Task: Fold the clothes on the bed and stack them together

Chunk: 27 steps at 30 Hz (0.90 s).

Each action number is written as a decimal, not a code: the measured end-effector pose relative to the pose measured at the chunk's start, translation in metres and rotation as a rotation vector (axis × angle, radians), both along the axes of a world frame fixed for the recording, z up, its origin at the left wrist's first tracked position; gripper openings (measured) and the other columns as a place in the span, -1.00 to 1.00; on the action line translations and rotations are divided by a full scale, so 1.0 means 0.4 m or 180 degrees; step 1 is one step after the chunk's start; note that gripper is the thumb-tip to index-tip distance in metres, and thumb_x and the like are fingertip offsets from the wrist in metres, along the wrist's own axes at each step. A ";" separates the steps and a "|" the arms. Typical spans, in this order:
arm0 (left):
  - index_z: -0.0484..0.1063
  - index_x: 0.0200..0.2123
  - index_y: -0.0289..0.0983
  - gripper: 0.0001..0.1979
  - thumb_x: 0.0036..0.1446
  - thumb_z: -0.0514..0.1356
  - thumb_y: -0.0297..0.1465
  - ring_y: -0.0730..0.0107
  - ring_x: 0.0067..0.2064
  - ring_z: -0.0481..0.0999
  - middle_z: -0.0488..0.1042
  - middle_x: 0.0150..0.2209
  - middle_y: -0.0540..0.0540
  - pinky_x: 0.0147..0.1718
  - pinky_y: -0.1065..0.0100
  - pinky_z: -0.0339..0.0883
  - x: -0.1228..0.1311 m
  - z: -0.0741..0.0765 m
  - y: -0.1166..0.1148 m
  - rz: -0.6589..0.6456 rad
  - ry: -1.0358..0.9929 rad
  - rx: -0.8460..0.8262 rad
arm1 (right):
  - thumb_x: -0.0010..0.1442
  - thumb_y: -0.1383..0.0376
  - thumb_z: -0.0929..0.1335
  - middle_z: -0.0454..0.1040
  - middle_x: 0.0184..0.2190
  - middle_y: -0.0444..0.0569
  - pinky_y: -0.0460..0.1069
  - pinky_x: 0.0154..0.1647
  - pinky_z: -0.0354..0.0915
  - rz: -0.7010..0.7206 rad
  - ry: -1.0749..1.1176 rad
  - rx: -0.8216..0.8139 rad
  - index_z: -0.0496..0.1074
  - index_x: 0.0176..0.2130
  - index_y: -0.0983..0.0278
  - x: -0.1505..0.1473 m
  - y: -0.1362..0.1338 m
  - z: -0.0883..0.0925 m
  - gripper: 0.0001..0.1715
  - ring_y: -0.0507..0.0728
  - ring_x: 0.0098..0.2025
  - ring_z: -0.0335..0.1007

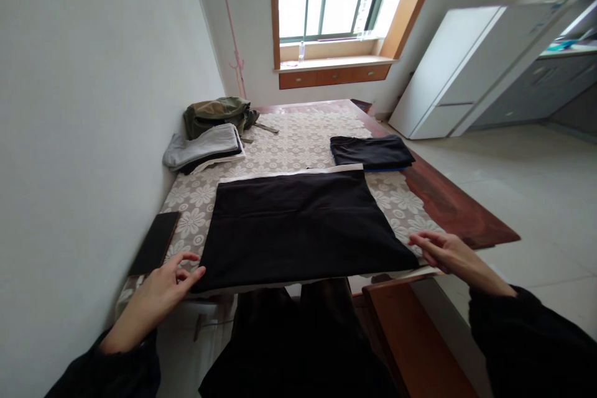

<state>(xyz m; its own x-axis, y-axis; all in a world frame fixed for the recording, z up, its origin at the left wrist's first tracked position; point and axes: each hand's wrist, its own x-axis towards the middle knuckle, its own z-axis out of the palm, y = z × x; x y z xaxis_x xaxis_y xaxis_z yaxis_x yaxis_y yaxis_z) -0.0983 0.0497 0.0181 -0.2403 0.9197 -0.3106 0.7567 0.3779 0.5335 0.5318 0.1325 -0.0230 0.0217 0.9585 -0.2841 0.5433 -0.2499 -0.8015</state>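
A black piece of cloth (298,224), garment-like, lies spread flat at the near edge of the table, with a white strip along its far edge. By its near left corner is my left hand (165,283), fingers apart and holding nothing. At the near right corner hovers my right hand (443,252), its fingers stretched towards the cloth's edge with nothing visibly gripped. Whether the right fingertips touch the fabric I cannot tell.
A lace tablecloth (298,130) covers much of the wooden table (448,199). Folded dark clothes (370,152) lie at the far right, folded grey clothes (205,146) and a green backpack (217,115) at the far left. A flat black object (156,242) lies beside the wall.
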 end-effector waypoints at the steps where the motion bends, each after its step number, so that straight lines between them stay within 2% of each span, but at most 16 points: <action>1: 0.49 -0.13 -0.12 -0.45 0.01 0.22 0.16 0.18 -0.46 0.58 0.61 -0.48 0.02 -0.41 0.31 0.31 -0.010 0.015 0.037 -0.0103 0.0030 -0.0067 | 0.03 -0.37 0.43 0.45 -0.63 -0.09 -0.06 -0.68 0.12 0.0043 -0.0070 0.0173 0.53 -0.29 0.24 -0.002 0.038 0.014 -0.25 0.05 -0.65 0.26; 2: 0.50 -0.14 -0.13 -0.45 0.02 0.22 0.18 0.17 -0.45 0.58 0.60 -0.48 0.01 -0.42 0.31 0.32 -0.018 0.026 0.079 -0.0194 0.0003 -0.0082 | 0.06 -0.34 0.42 0.56 -0.49 -0.01 -0.04 -0.65 0.22 0.0130 -0.0159 0.0337 0.54 -0.21 0.24 -0.008 0.081 0.025 -0.27 0.11 -0.57 0.39; 4: 0.52 -0.18 -0.15 -0.43 0.00 0.24 0.19 0.18 -0.43 0.58 0.60 -0.44 -0.03 -0.46 0.33 0.33 -0.026 0.039 0.173 -0.0378 -0.0280 0.0002 | 0.10 -0.27 0.42 0.65 -0.26 0.09 0.02 -0.53 0.38 0.0229 -0.0467 0.0639 0.54 -0.08 0.21 -0.033 0.179 0.037 -0.30 0.21 -0.41 0.55; 6: 0.54 -0.20 -0.20 -0.41 -0.09 0.32 0.17 0.22 -0.44 0.54 0.59 -0.40 -0.06 -0.53 0.35 0.31 -0.025 0.040 0.275 -0.0529 -0.0674 0.0069 | 0.09 -0.17 0.44 0.65 -0.09 0.13 0.10 -0.22 0.50 0.0326 -0.0948 0.1049 0.56 -0.12 0.20 -0.063 0.282 0.037 -0.42 0.28 -0.22 0.61; 7: 0.56 -0.20 -0.21 -0.40 -0.16 0.37 0.14 0.27 -0.48 0.50 0.59 -0.37 -0.07 -0.55 0.34 0.31 -0.021 0.037 0.326 -0.0528 -0.0865 0.0097 | 0.08 -0.13 0.45 0.65 -0.05 0.16 0.13 -0.07 0.49 0.0337 -0.1203 0.1224 0.57 -0.15 0.21 -0.078 0.332 0.034 -0.47 0.33 -0.11 0.61; 9: 0.60 -0.21 -0.24 -0.38 -0.27 0.45 0.08 0.36 -0.53 0.43 0.57 -0.37 -0.06 -0.57 0.36 0.29 -0.012 0.028 0.418 -0.0386 -0.1220 0.0259 | 0.10 -0.05 0.44 0.66 -0.08 0.16 0.15 0.06 0.45 0.0291 -0.1477 0.1303 0.58 -0.18 0.21 -0.105 0.420 0.027 -0.56 0.36 -0.02 0.59; 13: 0.61 -0.18 -0.26 -0.34 -0.34 0.48 0.03 0.34 -0.42 0.47 0.60 -0.32 -0.10 -0.49 0.38 0.32 -0.002 0.000 0.546 -0.0007 -0.1510 0.0664 | 0.18 0.02 0.40 0.69 -0.23 0.06 0.05 -0.11 0.45 0.0211 -0.1461 0.1236 0.57 -0.25 0.20 -0.136 0.523 0.018 -0.68 0.26 -0.17 0.62; 15: 0.62 -0.17 -0.27 -0.33 -0.35 0.48 0.01 0.30 -0.35 0.52 0.63 -0.24 -0.14 -0.42 0.36 0.37 -0.003 -0.018 0.577 0.0052 -0.1532 0.0822 | 0.20 0.05 0.38 0.68 -0.27 0.03 0.02 -0.18 0.42 0.0178 -0.1458 0.1279 0.55 -0.29 0.19 -0.141 0.539 0.013 -0.72 0.22 -0.23 0.60; 18: 0.64 -0.17 -0.28 -0.34 -0.37 0.48 -0.04 0.24 -0.26 0.57 0.66 -0.18 -0.17 -0.30 0.33 0.44 -0.010 -0.049 0.589 0.0128 -0.1554 0.1042 | 0.23 0.07 0.37 0.66 -0.30 0.01 0.02 -0.19 0.39 -0.0104 -0.1580 0.1505 0.52 -0.26 0.18 -0.143 0.540 0.001 -0.75 0.22 -0.24 0.58; 21: 0.64 -0.07 -0.30 -0.32 -0.30 0.44 -0.06 0.24 -0.33 0.57 0.65 -0.32 -0.13 -0.31 0.30 0.44 -0.016 -0.079 0.578 0.0238 -0.1498 0.1174 | 0.17 0.03 0.43 0.66 -0.27 0.04 0.05 -0.16 0.39 -0.0252 -0.1657 0.1560 0.52 -0.20 0.19 -0.145 0.536 -0.015 -0.68 0.25 -0.22 0.59; 24: 0.62 0.03 -0.33 -0.31 -0.14 0.36 -0.06 0.24 -0.40 0.55 0.61 -0.45 -0.08 -0.38 0.30 0.43 -0.016 -0.097 0.565 0.0371 -0.1336 0.1301 | 0.16 0.01 0.43 0.67 -0.23 0.08 0.07 -0.11 0.39 -0.0090 -0.1629 0.1479 0.54 -0.24 0.19 -0.149 0.533 -0.029 -0.68 0.28 -0.16 0.59; 27: 0.65 -0.01 -0.33 -0.42 -0.08 0.35 -0.13 0.22 -0.37 0.58 0.64 -0.41 -0.11 -0.36 0.31 0.45 -0.012 -0.101 0.566 0.0426 -0.1146 0.1411 | 0.21 0.02 0.38 0.67 -0.25 0.08 0.10 -0.11 0.39 -0.0190 -0.1616 0.1608 0.55 -0.26 0.17 -0.155 0.526 -0.042 -0.70 0.30 -0.18 0.59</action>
<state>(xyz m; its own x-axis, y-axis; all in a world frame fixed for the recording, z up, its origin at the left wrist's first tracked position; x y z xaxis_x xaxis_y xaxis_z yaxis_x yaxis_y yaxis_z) -0.1033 0.2762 -0.0222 -0.3139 0.9493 0.0134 0.4596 0.1396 0.8771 0.4698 0.3429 -0.0397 0.0898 0.9633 0.2530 0.8767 0.0441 -0.4790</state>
